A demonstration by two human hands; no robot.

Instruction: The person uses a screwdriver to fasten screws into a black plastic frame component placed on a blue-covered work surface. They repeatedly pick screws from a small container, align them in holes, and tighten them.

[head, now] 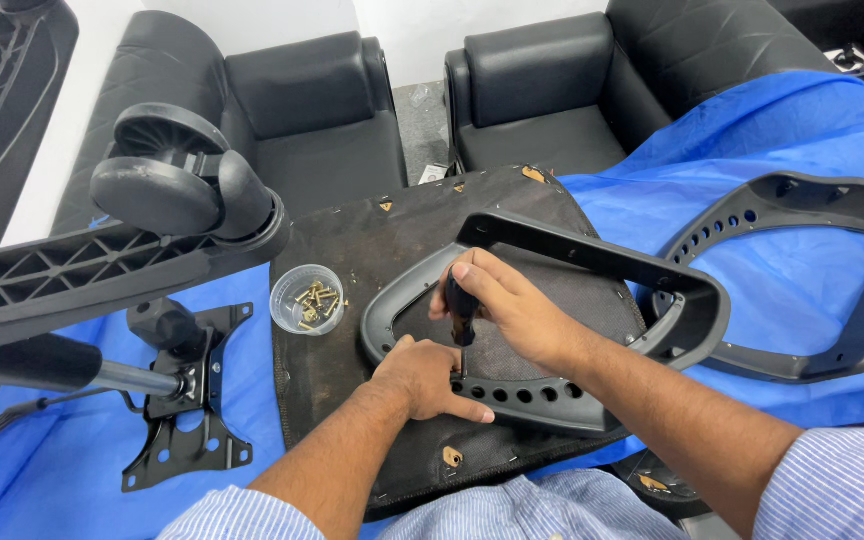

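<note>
On the blue cloth (pixel 812 290) over the work surface lies an upturned chair seat (pixel 352 250), dark underside up, with small brass-coloured fittings at its edges; a black plastic armrest frame (pixel 592 255) rests across it, its perforated lower bar toward the person; right hand (pixel 502 305) closed in a full grip round the black handle of a screwdriver (pixel 463 320), held upright, tip down at the row of holes in the armrest bar; whether the tip sits in a screw, cannot tell, the left hand hides it; left hand (pixel 427 378) palm down on the seat, fingers curled loosely, thumb and forefinger pinched at the screwdriver's tip where it meets the bar; what it pinches, if anything, is too small to see; both forearms bare, striped shirt sleeves rolled up.

Left of the hands, on the seat's corner, a clear plastic cup (pixel 307 298) with brass-coloured screws in it, near but apart from the armrest; further left on the cloth, a black metal tilt mechanism plate (pixel 187 425) with a gas cylinder (pixel 62 365) lying across it; above that, a star base arm (pixel 82 270) with a black caster wheel (pixel 177 170) at its end; right of the seat, a second armrest frame (pixel 832 270) lying flat on the cloth, just beside the first; two black leather armchairs (pixel 542 90) stand behind.
</note>
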